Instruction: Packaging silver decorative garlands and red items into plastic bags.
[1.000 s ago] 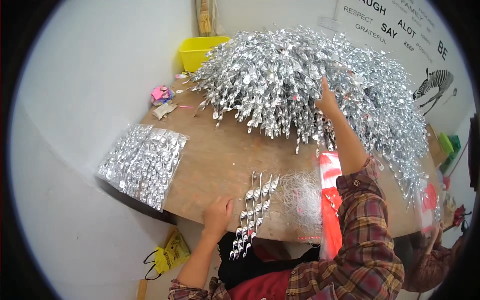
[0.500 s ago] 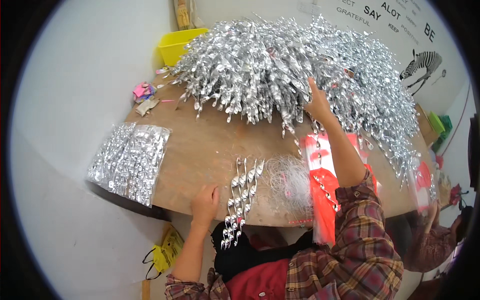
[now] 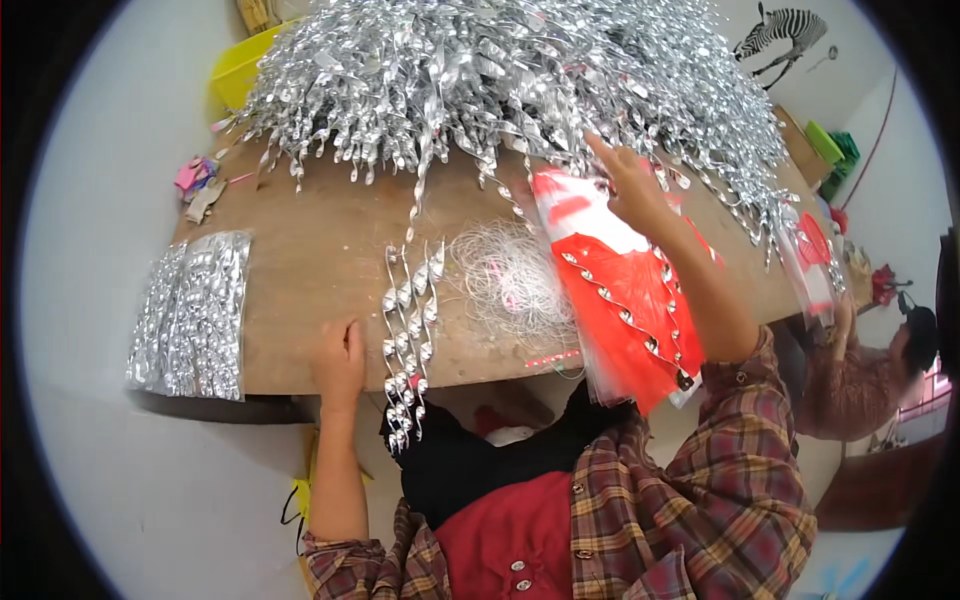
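Note:
My left hand (image 3: 338,358) rests on the table's near edge with fingers curled closed; nothing shows in it. Just right of it lie several silver twisted spiral strands (image 3: 404,345) side by side, their lower ends hanging past the edge. At the front edge of a large heap of silver spirals (image 3: 480,70) is my right hand (image 3: 632,185). Its index finger points toward the heap, apart from the others; some fingers are hidden. Below that hand lies a red and clear plastic packet (image 3: 620,285), with spiral strands (image 3: 612,302) across it.
A tangle of thin clear string (image 3: 510,280) lies mid-table. At the left edge sits a clear bag of silver spirals (image 3: 190,315). Behind stands a yellow bin (image 3: 240,72). Another person (image 3: 865,370) is at the far right, beside a clear-and-red packet (image 3: 810,255).
The view has shifted, so the table's things sit higher and further left. My right hand has drawn back from within the heap toward its front edge. My left hand stays closed by the edge.

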`<state>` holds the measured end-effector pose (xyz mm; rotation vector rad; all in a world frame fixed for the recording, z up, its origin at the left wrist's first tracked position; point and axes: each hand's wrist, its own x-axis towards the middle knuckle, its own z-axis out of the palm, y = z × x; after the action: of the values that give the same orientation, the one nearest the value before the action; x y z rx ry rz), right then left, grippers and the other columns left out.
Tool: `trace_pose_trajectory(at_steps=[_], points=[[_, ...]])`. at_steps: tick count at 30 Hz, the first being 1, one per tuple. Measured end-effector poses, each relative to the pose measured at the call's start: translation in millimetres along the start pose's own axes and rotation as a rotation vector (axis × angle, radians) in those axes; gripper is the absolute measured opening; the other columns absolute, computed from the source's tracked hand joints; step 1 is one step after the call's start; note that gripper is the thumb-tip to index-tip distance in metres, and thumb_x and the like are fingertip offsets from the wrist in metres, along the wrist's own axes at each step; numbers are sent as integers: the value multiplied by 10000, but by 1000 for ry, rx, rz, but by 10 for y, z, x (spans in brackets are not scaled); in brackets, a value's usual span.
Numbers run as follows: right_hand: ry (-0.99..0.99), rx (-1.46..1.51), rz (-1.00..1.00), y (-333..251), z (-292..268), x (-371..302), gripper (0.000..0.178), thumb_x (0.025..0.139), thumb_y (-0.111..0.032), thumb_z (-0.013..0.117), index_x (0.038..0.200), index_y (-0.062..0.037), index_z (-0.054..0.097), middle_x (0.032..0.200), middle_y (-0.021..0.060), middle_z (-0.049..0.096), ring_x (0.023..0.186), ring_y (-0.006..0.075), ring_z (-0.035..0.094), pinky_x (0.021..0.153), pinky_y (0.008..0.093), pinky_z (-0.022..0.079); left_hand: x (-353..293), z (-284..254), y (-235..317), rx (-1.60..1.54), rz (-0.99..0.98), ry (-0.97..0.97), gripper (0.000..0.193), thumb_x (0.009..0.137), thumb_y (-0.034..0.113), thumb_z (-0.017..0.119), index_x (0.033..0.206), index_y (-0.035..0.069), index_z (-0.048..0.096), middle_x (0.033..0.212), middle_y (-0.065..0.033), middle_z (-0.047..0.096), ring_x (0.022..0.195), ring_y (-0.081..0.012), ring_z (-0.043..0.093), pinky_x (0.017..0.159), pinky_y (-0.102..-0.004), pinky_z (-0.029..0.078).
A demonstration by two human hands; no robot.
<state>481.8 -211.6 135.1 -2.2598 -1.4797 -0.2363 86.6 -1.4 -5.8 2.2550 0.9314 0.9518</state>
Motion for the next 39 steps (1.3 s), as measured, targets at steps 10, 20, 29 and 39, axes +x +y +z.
trace_pose_trajectory(at_steps=[10,20,29,39], points=[[-112,-242,241,254,259,-782,854,661,-21,684,1404,-264,339,1354,280,363,1163,443,448,922,460,427,8,-27,65,134,81,12,181,863,145,580,979,16,630,840,-130,586,723,-234,569,620,-330,454],[198,-77,-460,-979,692,130,481,748,-98,651,1208,-204,561,1317,124,455,1191,341,436,955,468,369,-113,92,567,38,87,-88,716,665,375,740,1286,114,499,1214,-166,529,1097,-311,518,948,-418,385],[178,-373,-744,-1320,1695,1066,531,744,-123,619,1237,-233,457,1165,61,527,1149,265,455,984,480,320,-247,125,693,185,182,-261,719,659,405,710,1301,165,496,1394,-153,365,1305,-357,299,1065,-541,175],[395,-48,-673,-899,1085,1421,127,673,-69,633,755,-160,599,769,14,550,807,243,546,777,391,433,-194,189,733,164,222,-226,604,699,285,668,1269,149,521,1375,-144,388,1306,-363,302,1059,-531,199]])
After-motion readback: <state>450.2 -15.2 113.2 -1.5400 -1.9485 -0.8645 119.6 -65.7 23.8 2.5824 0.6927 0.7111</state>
